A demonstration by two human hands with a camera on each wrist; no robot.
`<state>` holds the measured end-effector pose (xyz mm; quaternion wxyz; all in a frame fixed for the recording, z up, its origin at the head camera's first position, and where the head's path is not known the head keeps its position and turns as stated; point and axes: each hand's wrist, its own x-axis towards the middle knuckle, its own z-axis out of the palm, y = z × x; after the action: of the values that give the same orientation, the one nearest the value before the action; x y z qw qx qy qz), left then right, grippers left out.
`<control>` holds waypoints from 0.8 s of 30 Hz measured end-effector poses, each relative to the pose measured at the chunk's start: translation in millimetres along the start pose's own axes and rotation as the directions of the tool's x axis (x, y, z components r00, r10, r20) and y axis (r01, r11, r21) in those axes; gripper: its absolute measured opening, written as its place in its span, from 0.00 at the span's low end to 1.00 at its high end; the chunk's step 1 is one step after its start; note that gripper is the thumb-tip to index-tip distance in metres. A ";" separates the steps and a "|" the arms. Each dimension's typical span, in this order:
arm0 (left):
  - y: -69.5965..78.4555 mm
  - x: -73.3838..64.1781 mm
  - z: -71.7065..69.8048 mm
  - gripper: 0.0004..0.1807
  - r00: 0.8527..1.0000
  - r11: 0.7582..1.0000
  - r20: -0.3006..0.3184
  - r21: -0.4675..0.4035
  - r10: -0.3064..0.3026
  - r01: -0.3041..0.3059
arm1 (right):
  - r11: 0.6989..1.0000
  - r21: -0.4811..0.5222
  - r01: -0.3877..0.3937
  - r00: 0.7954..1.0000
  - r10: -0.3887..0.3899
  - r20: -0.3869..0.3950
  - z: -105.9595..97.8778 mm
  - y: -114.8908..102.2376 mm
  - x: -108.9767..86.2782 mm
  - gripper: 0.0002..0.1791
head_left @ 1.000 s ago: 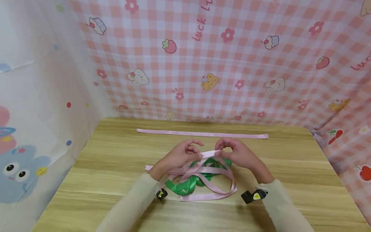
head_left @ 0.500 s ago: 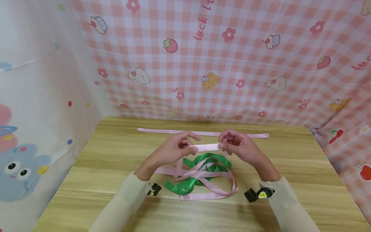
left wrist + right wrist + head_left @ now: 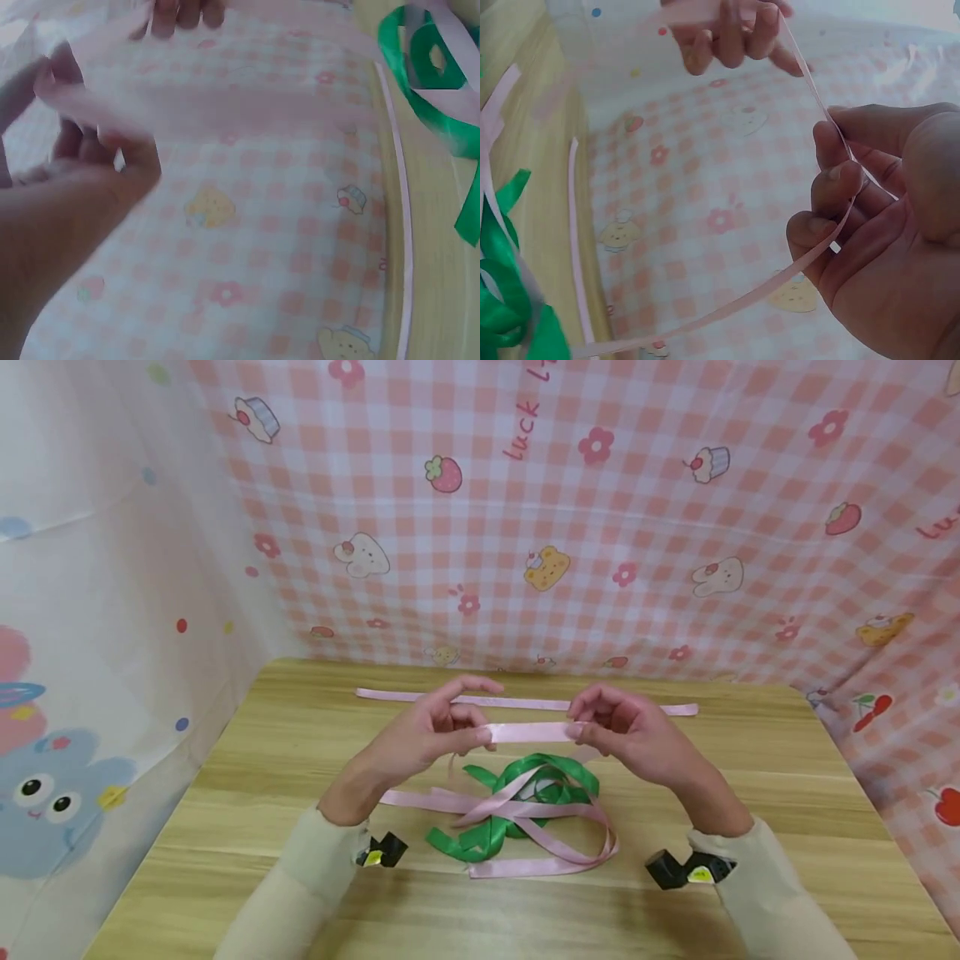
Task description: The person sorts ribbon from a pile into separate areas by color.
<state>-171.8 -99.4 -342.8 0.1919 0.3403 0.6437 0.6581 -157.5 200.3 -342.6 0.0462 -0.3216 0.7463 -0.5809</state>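
Observation:
A short taut span of pink ribbon (image 3: 528, 732) runs between the two hands above the table. The left hand (image 3: 412, 735) pinches one end of this span between thumb and curled fingers, its index finger held off the ribbon. At the other end, the thumb and fingers of the right hand (image 3: 645, 739) pinch it. From the right hand a slack length of pink ribbon (image 3: 765, 289) hangs down toward the pile in the right wrist view. Below the hands lies a tangle of green ribbon (image 3: 480, 843) with pink loops (image 3: 536, 867) crossing over it.
A separate pink ribbon (image 3: 405, 697) lies straight along the back of the wooden table (image 3: 225, 843). Behind the table hangs a pink checked cloth (image 3: 487, 535), and a white printed cloth (image 3: 127, 610) hangs at the left.
Both hands have risen from the pile and drawn apart, the left one leftward and the right one rightward. The pink span between them has grown longer.

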 end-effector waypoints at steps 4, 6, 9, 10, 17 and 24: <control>0.0 -12.2 -16.0 0.24 0.995 0.993 0.093 -0.117 0.046 -0.035 | 1.000 0.001 0.021 1.000 -0.021 -0.005 -5.7 -11.4 -6.0 0.06; 0.2 -19.1 -23.0 0.24 0.996 0.996 0.084 -0.090 0.031 -0.024 | 0.999 -0.003 0.039 0.999 -0.039 -0.006 -10.3 -15.6 -10.1 0.06; -0.1 -29.6 -32.2 0.21 0.999 0.994 -0.031 0.102 -0.032 0.035 | 0.999 -0.018 0.041 0.999 -0.041 -0.003 -18.9 -19.0 -17.0 0.08; 0.0 -32.9 -35.0 0.20 0.995 0.980 -0.083 0.184 -0.054 0.068 | 0.999 -0.026 0.038 0.999 -0.038 -0.006 -22.2 -19.2 -19.3 0.09; 0.3 -61.9 -60.5 0.21 0.977 0.947 -0.185 0.282 -0.105 0.156 | 1.000 -0.003 0.006 1.000 -0.006 -0.020 -43.3 -16.7 -36.4 0.08; -9.0 -80.3 -75.0 0.14 0.962 0.731 -0.259 0.672 0.083 0.118 | 0.998 -0.059 -0.005 0.998 0.001 -0.062 -58.5 -14.4 -52.8 0.12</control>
<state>-169.8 -207.7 -363.2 -0.0299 0.2874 0.8631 0.4142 -135.6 275.8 -326.9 0.0143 -0.3035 0.7647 -0.5683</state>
